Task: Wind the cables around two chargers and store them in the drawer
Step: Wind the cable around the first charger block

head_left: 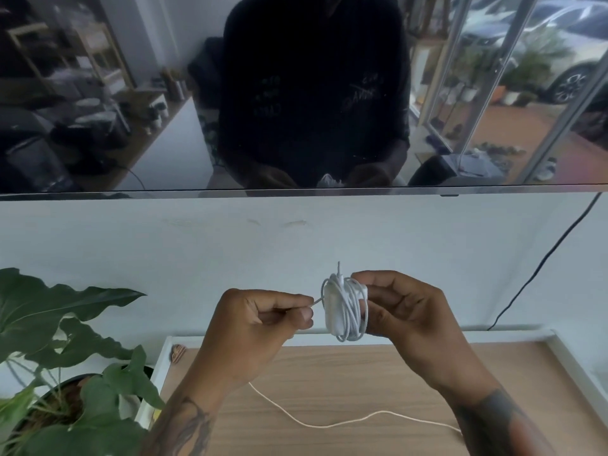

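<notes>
A white charger with its cable wound around it in several loops is held up in front of the wall by my right hand. A small plug tip sticks up from the top of the bundle. My left hand pinches the short free end of that cable just left of the charger. Below the hands, a second white cable lies loose in a curve on the wooden top; its charger is hidden from view.
A white-framed wooden surface sits against the wall. A potted plant with large leaves stands at the left. A dark television screen hangs above. A black cable runs down the wall at the right.
</notes>
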